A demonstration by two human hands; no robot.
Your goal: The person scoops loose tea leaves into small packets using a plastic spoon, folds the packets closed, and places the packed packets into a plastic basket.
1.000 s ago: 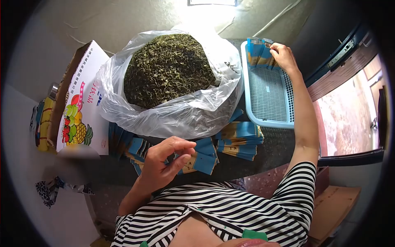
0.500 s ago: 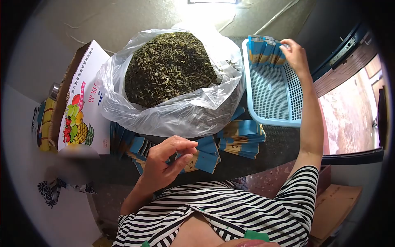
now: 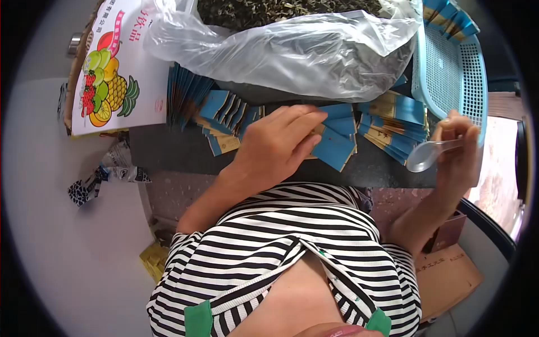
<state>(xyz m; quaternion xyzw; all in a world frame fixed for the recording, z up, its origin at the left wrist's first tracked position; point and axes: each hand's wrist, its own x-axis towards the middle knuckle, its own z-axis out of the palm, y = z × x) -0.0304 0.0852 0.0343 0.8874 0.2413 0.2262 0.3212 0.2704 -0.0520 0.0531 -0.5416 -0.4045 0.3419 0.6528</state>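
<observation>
My right hand (image 3: pixel 459 147), at the front corner of the blue basket, is closed on a clear plastic spoon (image 3: pixel 425 156), its bowl pointing left. My left hand (image 3: pixel 278 146) lies over the blue and tan paper packets (image 3: pixel 335 147), fingers stretched out and thumb apart from them, its fingertips at the packets' edge. More fanned packets (image 3: pixel 393 126) lie between my hands, and others (image 3: pixel 230 112) sit left of my left hand. Behind them stands a clear plastic bag (image 3: pixel 314 56) of dried leaves (image 3: pixel 269 12). Several packets (image 3: pixel 452 19) rest at the far end of the blue basket (image 3: pixel 418 73).
A white carton (image 3: pixel 149 73) with printed fruit stands at the left. Dark-edged packets (image 3: pixel 185 98) stand in a row beside it. The dark tabletop (image 3: pixel 174 151) ends just in front of me. A brown cardboard piece (image 3: pixel 449 278) is low at the right.
My right hand has come back from the packets in the basket and now holds the spoon. My left hand has stretched out over the packets. The view has tilted down.
</observation>
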